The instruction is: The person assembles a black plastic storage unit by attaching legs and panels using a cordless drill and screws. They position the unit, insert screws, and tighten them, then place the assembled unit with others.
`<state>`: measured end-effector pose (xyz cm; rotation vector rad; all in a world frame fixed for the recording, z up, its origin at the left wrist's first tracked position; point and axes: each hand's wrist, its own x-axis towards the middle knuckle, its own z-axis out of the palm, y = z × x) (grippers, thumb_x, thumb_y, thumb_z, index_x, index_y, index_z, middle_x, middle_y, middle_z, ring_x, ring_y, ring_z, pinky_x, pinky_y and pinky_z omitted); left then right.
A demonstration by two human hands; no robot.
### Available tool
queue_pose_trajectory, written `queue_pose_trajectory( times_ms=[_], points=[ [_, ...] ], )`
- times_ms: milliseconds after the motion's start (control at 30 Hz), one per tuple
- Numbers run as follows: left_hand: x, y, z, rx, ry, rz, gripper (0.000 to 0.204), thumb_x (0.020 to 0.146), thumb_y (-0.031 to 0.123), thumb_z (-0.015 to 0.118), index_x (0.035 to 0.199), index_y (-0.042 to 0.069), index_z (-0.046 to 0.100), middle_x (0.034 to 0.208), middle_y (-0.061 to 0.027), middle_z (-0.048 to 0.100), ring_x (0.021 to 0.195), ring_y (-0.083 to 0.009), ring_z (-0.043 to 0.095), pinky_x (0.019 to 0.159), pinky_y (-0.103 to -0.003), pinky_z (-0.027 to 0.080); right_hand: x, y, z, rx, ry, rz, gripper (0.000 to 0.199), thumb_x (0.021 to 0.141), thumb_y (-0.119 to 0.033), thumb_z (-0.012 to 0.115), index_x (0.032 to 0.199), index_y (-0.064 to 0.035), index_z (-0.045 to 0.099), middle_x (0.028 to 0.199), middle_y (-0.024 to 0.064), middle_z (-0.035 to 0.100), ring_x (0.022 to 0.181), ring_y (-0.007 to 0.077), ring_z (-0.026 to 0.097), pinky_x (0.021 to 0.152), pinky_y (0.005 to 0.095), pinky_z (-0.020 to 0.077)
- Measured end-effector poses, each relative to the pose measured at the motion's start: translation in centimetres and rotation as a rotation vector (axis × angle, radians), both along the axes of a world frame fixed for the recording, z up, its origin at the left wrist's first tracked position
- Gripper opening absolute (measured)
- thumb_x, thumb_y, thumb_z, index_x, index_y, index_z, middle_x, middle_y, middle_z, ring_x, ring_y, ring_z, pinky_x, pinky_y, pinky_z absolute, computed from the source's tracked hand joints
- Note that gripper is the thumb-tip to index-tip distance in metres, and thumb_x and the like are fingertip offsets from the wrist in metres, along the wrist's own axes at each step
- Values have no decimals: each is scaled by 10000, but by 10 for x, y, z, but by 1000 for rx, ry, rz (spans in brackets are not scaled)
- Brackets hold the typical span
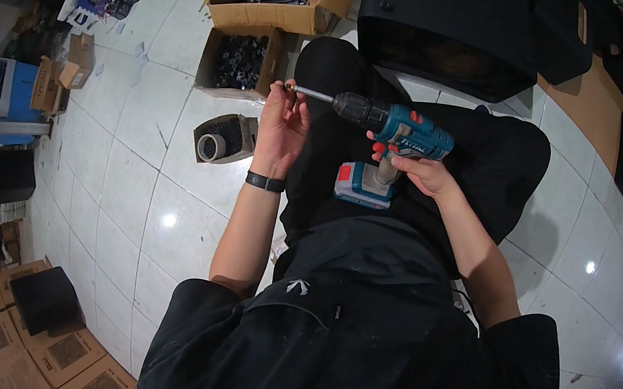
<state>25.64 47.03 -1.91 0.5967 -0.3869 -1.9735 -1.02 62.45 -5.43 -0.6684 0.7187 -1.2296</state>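
My right hand [423, 174] is wrapped round the grip of a teal and black cordless drill [414, 133], held over my lap. The drill lies roughly level, its long silver bit [313, 94] pointing left. At the bit's tip, the fingers of my left hand [283, 127] are pinched together. Something tiny and dark sits between them, too small to name. Left of that wrist stands a small open box [249, 133] of little black pieces with a tape roll [211, 147] on top.
Beyond my left hand, one open carton [271, 62] holds small black parts and another [317, 19] holds dark strip-like pieces. A large black speaker cabinet [448, 35] stands ahead of my knees. Printed cartons [59, 350] are stacked at the lower left on the white tiled floor [128, 195].
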Motion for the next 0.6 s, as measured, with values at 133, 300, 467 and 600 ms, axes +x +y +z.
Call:
queue_pose_trajectory(
  times_ms=[133, 300, 467, 600],
  points=[
    [-2, 3, 0, 3, -20, 27, 230, 1073, 380, 673, 1219, 203, 696, 1185, 56, 740, 1039, -97, 710, 869, -241, 622, 5, -5, -3, -28, 64, -30, 515, 979, -17, 733, 1476, -87, 615, 1468, 198, 654, 1132, 180, 707, 1012, 370, 578],
    [-2, 2, 5, 26, -7, 25, 241, 1063, 387, 685, 1219, 204, 698, 1196, 61, 737, 1039, -84, 707, 855, -236, 620, 20, -17, 10, -66, 118, -78, 469, 975, -95, 765, 1431, -98, 657, 1366, 171, 725, 963, 89, 698, 876, 281, 592],
    [5, 4, 3, 42, -30, 50, 246, 1058, 388, 692, 1222, 205, 695, 1209, 65, 728, 1031, -83, 704, 846, -241, 617, 24, -13, 12, -20, 155, -47, 328, 971, -144, 773, 1288, -89, 711, 1277, 109, 754, 892, 87, 664, 859, 282, 572],
    [5, 3, 0, 94, -13, 33, 250, 1053, 391, 696, 1226, 210, 690, 1197, 66, 727, 1009, -84, 701, 838, -244, 610, 22, -12, 14, -7, 133, -41, 293, 958, -99, 765, 1242, -62, 704, 1164, 119, 752, 832, 107, 686, 792, 272, 564]
  ],
)
